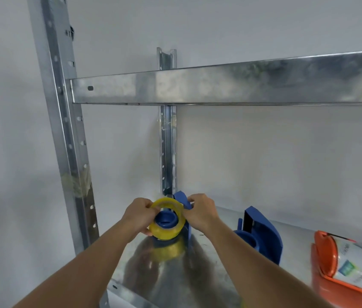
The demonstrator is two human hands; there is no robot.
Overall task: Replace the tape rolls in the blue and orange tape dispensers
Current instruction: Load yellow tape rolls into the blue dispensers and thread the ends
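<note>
On a galvanised metal shelf (220, 274), a left hand (139, 215) and right hand (200, 213) pinch the rim of a glossy yellow tape roll (167, 221) with curled fingers, ringed around the hub of an upright blue dispenser (184, 210). Well to the right lie a second blue dispenser (262, 236) and an orange dispenser (328, 261) with a white roll (351, 265). Perforated steel uprights (64, 134) stand alongside.
</note>
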